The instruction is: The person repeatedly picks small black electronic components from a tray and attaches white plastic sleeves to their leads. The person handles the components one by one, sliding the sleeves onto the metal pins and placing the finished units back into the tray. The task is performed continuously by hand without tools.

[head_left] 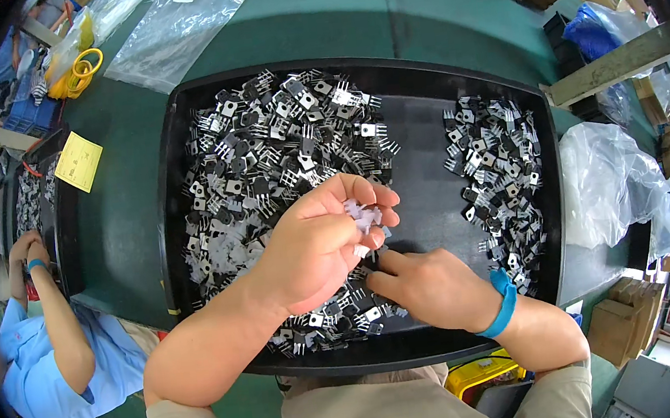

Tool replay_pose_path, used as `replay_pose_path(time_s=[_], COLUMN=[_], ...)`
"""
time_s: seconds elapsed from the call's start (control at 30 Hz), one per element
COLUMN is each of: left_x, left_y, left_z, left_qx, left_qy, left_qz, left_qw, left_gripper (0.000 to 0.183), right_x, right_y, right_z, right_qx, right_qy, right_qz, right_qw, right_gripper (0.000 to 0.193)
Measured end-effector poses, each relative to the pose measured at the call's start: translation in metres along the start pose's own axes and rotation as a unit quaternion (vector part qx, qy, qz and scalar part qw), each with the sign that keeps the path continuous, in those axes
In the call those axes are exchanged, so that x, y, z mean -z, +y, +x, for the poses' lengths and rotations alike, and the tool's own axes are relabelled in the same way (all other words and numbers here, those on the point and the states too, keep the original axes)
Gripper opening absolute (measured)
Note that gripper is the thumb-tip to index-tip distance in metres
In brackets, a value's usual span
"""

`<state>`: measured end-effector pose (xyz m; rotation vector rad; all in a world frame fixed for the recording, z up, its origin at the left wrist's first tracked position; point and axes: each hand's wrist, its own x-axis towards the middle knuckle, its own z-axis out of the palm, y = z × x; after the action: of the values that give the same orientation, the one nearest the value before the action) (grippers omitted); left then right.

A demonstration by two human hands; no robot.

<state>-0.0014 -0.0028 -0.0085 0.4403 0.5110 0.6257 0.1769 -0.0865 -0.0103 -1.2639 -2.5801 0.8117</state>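
A large black tray [448, 352] lies in front of me. Its left part holds a big heap of transistors [286, 132], black with metal tabs and pin legs. A narrower band of transistors [501, 159] runs along the right wall. My left hand [315, 248] is cupped over the heap, fingers curled around small translucent white plastic pieces [364, 216]. Close below its fingertips, my right hand [441, 287], with a blue wrist strap [502, 303], is closed in a pinch; what it holds is hidden. More white plastic pieces [225, 253] lie on the heap's left side.
A clear plastic bag [178, 38] rests on the green bench beyond the tray. Crumpled clear bags [614, 180] are at the right. A yellow note [78, 162] hangs at a second tray on the left, where a person in light blue [56, 352] works. Cartons [628, 317] stand lower right.
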Motion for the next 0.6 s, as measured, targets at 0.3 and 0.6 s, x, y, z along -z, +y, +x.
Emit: replay_pose_path(time_s=[0.3,0.6], left_x=[0.003,-0.008], left_y=[-0.002,-0.011], left_z=[0.001,-0.004], left_qx=[-0.002,0.017], left_qy=[0.019,0.006], left_qz=[0.003,-0.053], left_qw=[1.0,0.998], left_gripper=[0.027,0.027], right_x=[0.018,0.006], right_y=[-0.007,-0.014], right_z=[-0.001,0.009], right_qx=[-0.08,-0.031], right_qy=[0.107,0.297], right_qz=[0.36,0.078], right_qw=[0.923,0.951], right_gripper=[0.015,0.022])
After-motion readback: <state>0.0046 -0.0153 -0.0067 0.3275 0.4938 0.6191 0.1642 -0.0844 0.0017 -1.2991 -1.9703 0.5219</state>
